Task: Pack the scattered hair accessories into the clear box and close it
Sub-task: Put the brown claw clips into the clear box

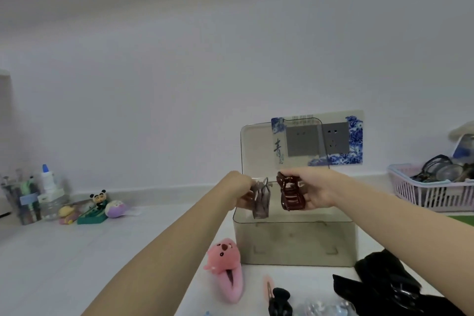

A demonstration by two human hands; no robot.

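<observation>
Far left of the white worktop [77, 251] there's a clump of small toys [97, 209] next to a blue-capped bottle [48, 179]. Pink basket [431, 194] of dark stuff sits right, grey wall sockets [318, 140] behind.

The clear box [295, 241] stands open right under both hands, its lid [256, 151] tipped up behind them. The left hand [241, 187] pinches a smoky grey claw clip [261, 200], which hangs over the opening; beside it the right hand [311, 194] holds a dark brown claw clip [289, 195]. Nearer than the hands, on the desk, lie a pink plush clip [225, 269], a small black claw clip [280, 301] and a black fabric bow [384, 287].
</observation>
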